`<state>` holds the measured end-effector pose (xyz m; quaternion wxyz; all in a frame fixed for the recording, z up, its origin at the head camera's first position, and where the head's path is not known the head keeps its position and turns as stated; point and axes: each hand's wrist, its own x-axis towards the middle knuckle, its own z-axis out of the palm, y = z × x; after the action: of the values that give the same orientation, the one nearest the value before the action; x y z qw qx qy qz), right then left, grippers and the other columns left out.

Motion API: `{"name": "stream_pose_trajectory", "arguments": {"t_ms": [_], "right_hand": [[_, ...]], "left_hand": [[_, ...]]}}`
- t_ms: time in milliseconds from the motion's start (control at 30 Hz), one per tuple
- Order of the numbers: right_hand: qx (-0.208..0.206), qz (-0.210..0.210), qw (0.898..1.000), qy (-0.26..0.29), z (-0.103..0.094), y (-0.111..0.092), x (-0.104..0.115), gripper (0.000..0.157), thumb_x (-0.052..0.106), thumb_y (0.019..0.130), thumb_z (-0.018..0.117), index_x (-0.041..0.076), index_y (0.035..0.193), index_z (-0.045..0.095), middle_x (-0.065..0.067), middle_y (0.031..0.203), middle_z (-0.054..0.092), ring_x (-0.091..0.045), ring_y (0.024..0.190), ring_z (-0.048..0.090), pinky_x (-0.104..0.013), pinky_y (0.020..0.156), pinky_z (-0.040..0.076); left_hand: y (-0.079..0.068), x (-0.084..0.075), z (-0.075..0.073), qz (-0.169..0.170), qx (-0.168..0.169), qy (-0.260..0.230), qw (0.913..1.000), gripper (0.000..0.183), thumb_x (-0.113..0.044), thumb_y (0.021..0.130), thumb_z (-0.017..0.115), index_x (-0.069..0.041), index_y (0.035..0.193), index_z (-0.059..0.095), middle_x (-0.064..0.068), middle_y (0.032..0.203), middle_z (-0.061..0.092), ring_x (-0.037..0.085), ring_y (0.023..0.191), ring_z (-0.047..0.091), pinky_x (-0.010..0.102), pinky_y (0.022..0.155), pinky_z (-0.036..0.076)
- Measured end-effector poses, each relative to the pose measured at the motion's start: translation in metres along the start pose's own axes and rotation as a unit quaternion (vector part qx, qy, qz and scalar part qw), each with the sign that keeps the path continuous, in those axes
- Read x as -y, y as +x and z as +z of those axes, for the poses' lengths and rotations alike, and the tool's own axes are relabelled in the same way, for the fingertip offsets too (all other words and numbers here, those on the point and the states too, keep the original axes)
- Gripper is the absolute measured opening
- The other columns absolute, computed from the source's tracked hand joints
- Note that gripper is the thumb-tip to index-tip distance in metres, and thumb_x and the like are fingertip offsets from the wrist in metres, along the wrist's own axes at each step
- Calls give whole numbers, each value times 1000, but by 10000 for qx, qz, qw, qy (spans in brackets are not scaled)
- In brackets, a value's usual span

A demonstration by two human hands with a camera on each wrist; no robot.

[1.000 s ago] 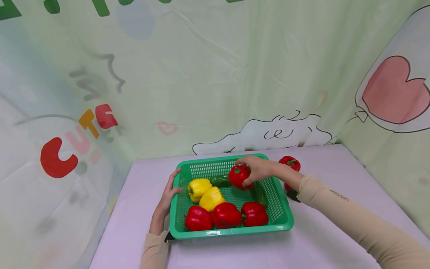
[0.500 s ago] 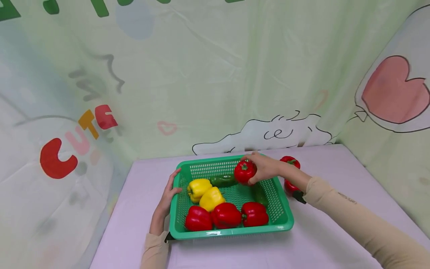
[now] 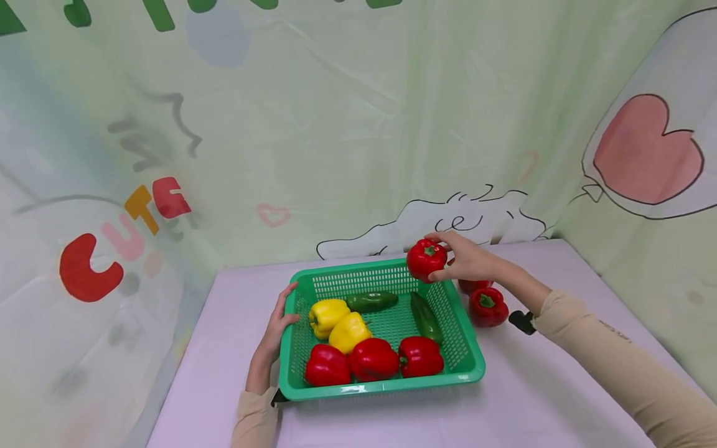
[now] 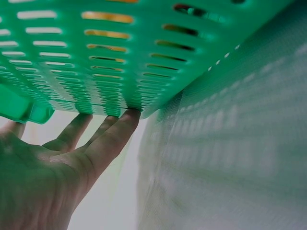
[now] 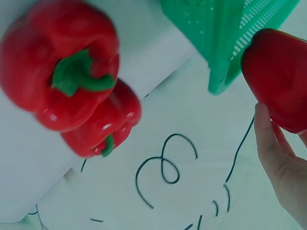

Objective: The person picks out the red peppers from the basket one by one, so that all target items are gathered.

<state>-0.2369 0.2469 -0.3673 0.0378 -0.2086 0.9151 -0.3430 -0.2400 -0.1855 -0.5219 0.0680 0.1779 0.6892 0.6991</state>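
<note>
My right hand (image 3: pixel 462 258) holds a red bell pepper (image 3: pixel 427 260) by its side, above the back right rim of a green slotted basket (image 3: pixel 381 387). In the right wrist view the red bell pepper (image 5: pixel 278 79) hangs beside the basket's corner (image 5: pixel 218 62). My left hand (image 3: pixel 272 330) grips the basket's left rim; in the left wrist view its fingers (image 4: pixel 112 141) reach the edge, with their tips hidden. Inside the basket lie two yellow bell peppers (image 3: pixel 348 333), three red bell peppers (image 3: pixel 374 359) and two long dark green vegetables (image 3: pixel 371 302).
Outside the basket's right side, two red bell peppers (image 3: pixel 488 307) stand close together on the lilac-covered table (image 3: pixel 538 379); my right forearm passes near them. A pale printed curtain (image 3: pixel 347 124) rises behind the table and along its sides.
My right hand has lifted the red bell pepper up and to the right, from inside the basket to its back right rim. The left hand stays on the left rim.
</note>
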Motion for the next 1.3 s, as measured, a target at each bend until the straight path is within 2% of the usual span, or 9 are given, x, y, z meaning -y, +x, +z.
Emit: {"name": "stream_pose_trajectory", "arguments": {"t_ms": [333, 567, 833, 1133, 1300], "right_hand": [[-499, 320, 9981, -151, -21, -10, -11, 90, 17, 76, 83, -3, 148, 32, -26, 138, 44, -46, 122, 45, -50, 84, 54], [-977, 762, 9921, -210, -31, -18, -37, 92, 19, 78, 82, -1, 150, 27, -27, 141, 41, -46, 123, 43, -53, 85, 53], [-1335, 1266, 9829, -17, -38, -22, -63, 96, 19, 82, 79, -4, 152, 19, -32, 142, 35, -52, 122, 42, -58, 86, 51], [-1423, 1651, 9759, 106, -33, -12, -84, 95, 18, 83, 77, -5, 152, 16, -34, 144, 31, -53, 127, 35, -62, 91, 47], [-1364, 1907, 9721, 121, -28, -6, -94, 98, 21, 84, 76, -6, 153, 11, -36, 147, 26, -55, 130, 30, -63, 93, 44]], "left_hand": [[-1, 1, -1, 6, 19, -26, 10000, 71, -3, 90, 41, -20, 156, 21, 15, 160, 18, 43, 137, 31, 52, 99, 41], [-3, 0, -1, -11, 18, 17, 10000, 72, -3, 89, 42, -18, 156, 21, 16, 161, 17, 44, 138, 30, 54, 101, 39], [-1, 1, 0, 62, 61, -30, 10000, 71, -1, 90, 41, -17, 156, 20, 16, 161, 16, 44, 137, 29, 52, 99, 41], [0, 1, 0, 109, 91, -75, 9999, 72, -2, 89, 41, -17, 156, 19, 18, 160, 17, 44, 138, 29, 49, 100, 41], [0, 1, -1, 160, 149, -90, 9997, 72, -2, 89, 41, -16, 156, 19, 18, 161, 16, 45, 139, 28, 53, 101, 39]]}}
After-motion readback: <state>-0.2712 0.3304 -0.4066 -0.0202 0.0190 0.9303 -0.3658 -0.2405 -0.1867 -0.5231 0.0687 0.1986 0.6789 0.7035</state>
